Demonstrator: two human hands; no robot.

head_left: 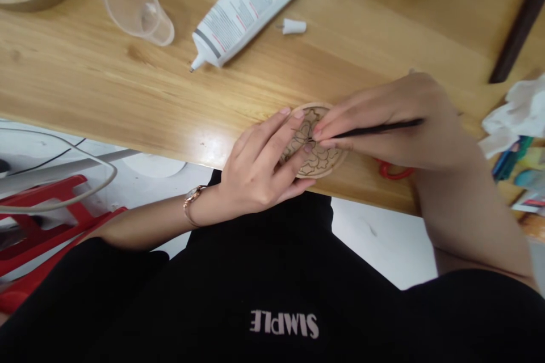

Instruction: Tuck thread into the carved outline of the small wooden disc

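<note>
Head view only, so going with that. Got the wooden disc (321, 161) lying flat at the near edge of the table (85, 79), with the left hand (259, 173) spread open over it, fingertips pressing down to pin it. Got the right hand (400, 125) closed in a pinch on a thin black tool (378, 128), tip down on the flower pattern near the middle of the disc.

Risky bits, just guessing here: could easily skid the tip off its line and into those left fingertips sitting just beside it, if pushing too hard. Might also nudge the disc over the edge and into the lap, being that close. Also seeing the glue tube (249, 8) uncapped, with the cap (294, 26) lying near it, so could clog or ooze onto the wood.

Counting: two hands, one disc, one tool, one tube, one cap, one clear measuring cup (138, 8), one red looped thing (395, 171) half hidden under the right hand, can't tell what
</note>
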